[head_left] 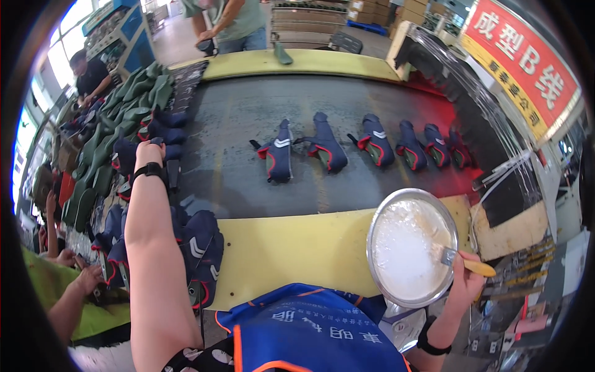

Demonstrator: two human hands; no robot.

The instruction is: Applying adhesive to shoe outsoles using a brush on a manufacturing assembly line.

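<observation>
My left hand (150, 150) reaches far out to the left, its fingers closed on a navy shoe upper (171, 152) with red trim in the pile beside the belt. The upper's far part is hidden among its neighbours. Low on the right, my right hand (467, 280) grips a brush (480, 268) by its yellow handle. The brush's metal band and bristle end dip over a round metal basin (370, 254) of white paste. More navy shoe uppers (203, 248) lie near my left forearm. On the dark conveyor belt (238, 124), several uppers (280, 155) stand in a row.
A yellow board (266, 254) edges the belt in front of me; another (248, 67) runs along its far side, bearing a green shoe last (282, 54). Green lasts (93, 164) are heaped at left. A red-lit tunnel mouth (437, 102) stands right. Co-workers' hands (87, 279) work at lower left.
</observation>
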